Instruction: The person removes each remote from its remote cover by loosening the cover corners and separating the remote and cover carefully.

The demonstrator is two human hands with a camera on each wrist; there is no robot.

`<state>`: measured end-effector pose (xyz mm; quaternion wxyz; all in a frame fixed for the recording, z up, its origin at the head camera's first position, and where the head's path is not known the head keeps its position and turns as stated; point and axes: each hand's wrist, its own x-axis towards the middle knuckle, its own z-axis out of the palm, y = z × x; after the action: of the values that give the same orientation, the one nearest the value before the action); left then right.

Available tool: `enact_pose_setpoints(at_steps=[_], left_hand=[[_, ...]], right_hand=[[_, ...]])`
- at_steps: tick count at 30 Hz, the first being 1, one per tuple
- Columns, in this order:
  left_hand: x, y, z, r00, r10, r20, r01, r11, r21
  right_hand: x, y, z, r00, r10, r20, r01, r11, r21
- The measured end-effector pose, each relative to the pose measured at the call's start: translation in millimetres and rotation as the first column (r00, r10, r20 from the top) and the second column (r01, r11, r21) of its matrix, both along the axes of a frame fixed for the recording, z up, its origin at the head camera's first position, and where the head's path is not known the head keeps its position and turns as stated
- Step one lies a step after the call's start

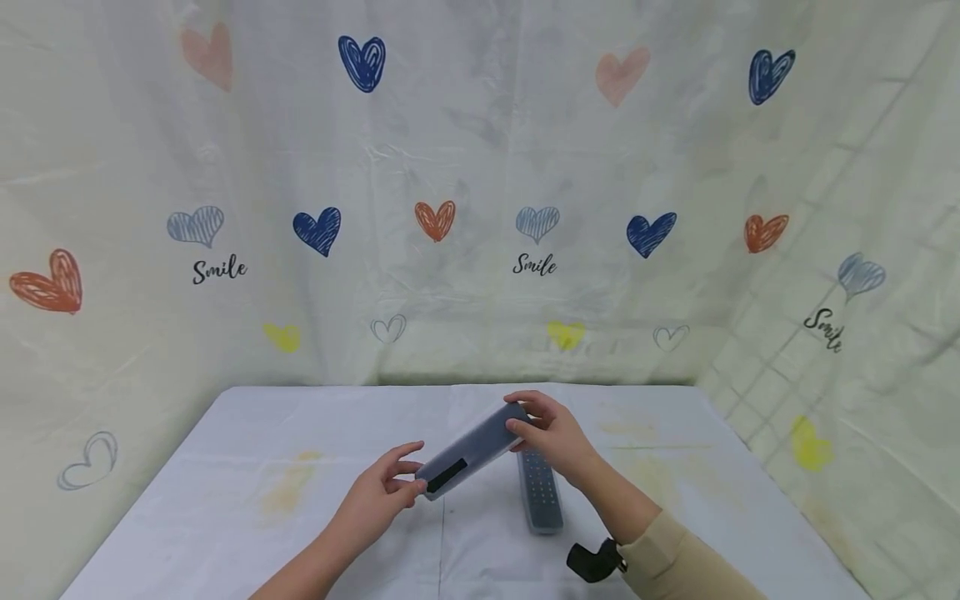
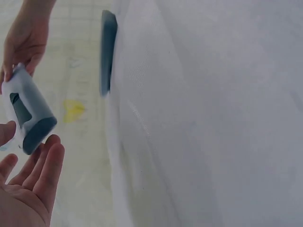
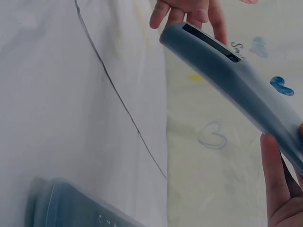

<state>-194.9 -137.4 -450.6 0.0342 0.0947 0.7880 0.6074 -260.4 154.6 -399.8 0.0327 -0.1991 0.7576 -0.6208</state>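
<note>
A long blue-grey case [image 1: 476, 450] with a dark slot near one end is held above the table, slanting up to the right. My right hand [image 1: 551, 433] grips its upper end, thumb on the near face. At the lower end is my left hand [image 1: 382, 492], thumb at the corner and fingers spread around the end. The left wrist view shows the held case [image 2: 35, 101] end-on, a darker end cap facing that hand. Below the right hand, a second long dark blue case [image 1: 542, 496] with rows of small pale marks lies on the table.
A white cloth with yellowish stains covers the table [image 1: 360, 425]. Behind and beside it hang pale sheets [image 1: 465, 308] printed with hearts and the word Smile. A black device [image 1: 592, 562] is worn at the right wrist, by a beige sleeve [image 1: 667, 554].
</note>
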Motion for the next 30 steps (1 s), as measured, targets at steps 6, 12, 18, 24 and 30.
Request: enact_pose_setpoints(at_steps=[6,12,18,24,30], left_hand=[[1.4,2.7,-1.9,1.0,0.006,0.023,-0.007,0.999,0.035],[-1.1,7.1,-3.4,1.0,0.029,-0.006,-0.029,0.997,0.07],[-2.9,5.2,3.0,0.992,0.12,-0.03,-0.114,0.982,0.147],[-5.7,4.0,13.4,0.98,0.194,-0.054,-0.174,0.951,0.255],[-12.4,4.9,22.6,0.969,0.231,-0.084,-0.193,0.926,0.324]], right_hand=[[0.0,1.9,0.2,0.999,-0.036,0.002,0.036,0.997,-0.064],[1.5,1.2,-0.3,0.997,-0.061,0.039,0.066,0.99,-0.121],[2.7,4.0,-6.0,0.995,-0.075,0.061,0.081,0.99,-0.112],[5.6,9.5,-14.6,0.999,-0.021,0.038,0.019,0.999,0.04],[13.3,7.6,-23.7,0.993,0.119,-0.012,-0.111,0.958,0.264]])
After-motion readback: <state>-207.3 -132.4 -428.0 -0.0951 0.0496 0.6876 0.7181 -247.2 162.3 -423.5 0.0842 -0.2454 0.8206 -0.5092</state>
